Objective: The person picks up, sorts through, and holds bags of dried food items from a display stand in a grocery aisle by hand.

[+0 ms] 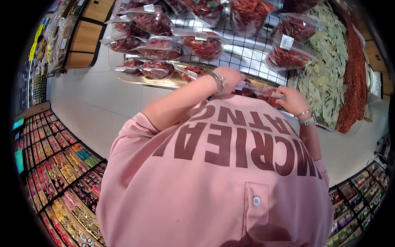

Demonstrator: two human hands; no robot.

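Observation:
My left hand [228, 79], a bracelet on its wrist, is closed at the top of a clear bag of dried red chilies [245, 91] by the shelf's front edge. Its fingertips are partly hidden behind the hand. To the right, my right hand [293, 101], wearing a bracelet and a watch, pinches the plastic edge of another bag of dried red chilies [268, 94]. Both bags sit low, close against my pink shirt [214, 181], which covers their near side. Just left of my left hand lies one more labelled chili bag [192, 72].
More bagged chilies [202, 44] line a black wire rack [242, 51]. Loose dried leaves [323, 70] and a heap of red dried spice [354, 82] lie at the right. Shelves of colourful packets [61, 173] stand at the left, across the tiled floor [94, 99].

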